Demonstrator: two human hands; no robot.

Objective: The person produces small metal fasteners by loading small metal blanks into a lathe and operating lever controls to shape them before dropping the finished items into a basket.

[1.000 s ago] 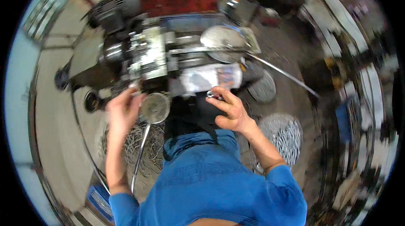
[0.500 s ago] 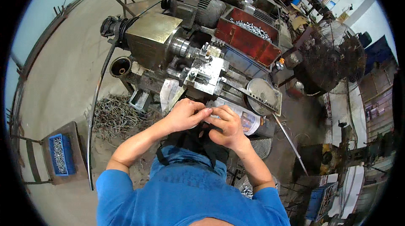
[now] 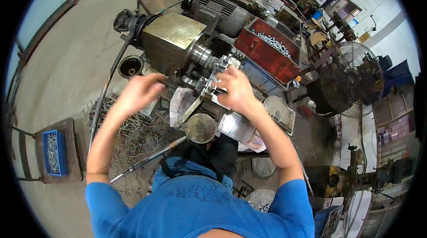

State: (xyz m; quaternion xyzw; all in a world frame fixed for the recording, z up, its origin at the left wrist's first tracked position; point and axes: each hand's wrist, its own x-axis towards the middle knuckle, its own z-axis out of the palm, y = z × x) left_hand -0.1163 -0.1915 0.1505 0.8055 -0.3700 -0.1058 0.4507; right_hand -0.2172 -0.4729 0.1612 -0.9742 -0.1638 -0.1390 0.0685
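My left hand (image 3: 140, 92) is raised beside the lower left of the lathe-like machine (image 3: 171, 42), its thumb and fingers a little apart and nothing visible in them. Over the machine's metal tool slide (image 3: 210, 88) is my right hand (image 3: 235, 90), fingers bent toward the slide and smeared by motion. Whether it grips a part there I cannot make out. Below and between my hands sits a round metal plate (image 3: 200, 128), and a long rod (image 3: 149, 160) slants from it to the lower left.
A red bin (image 3: 267, 49) of small metal parts stands behind the slide. A blue crate (image 3: 54, 152) of similar parts rests on a stand at left. Metal shavings (image 3: 129, 136) cover the floor below the machine. A large fan (image 3: 351, 80) stands at right.
My hands were together in front of the machine. They have moved apart, the left out to the left, the right up over the slide. The round plate and slanting rod now show before me.
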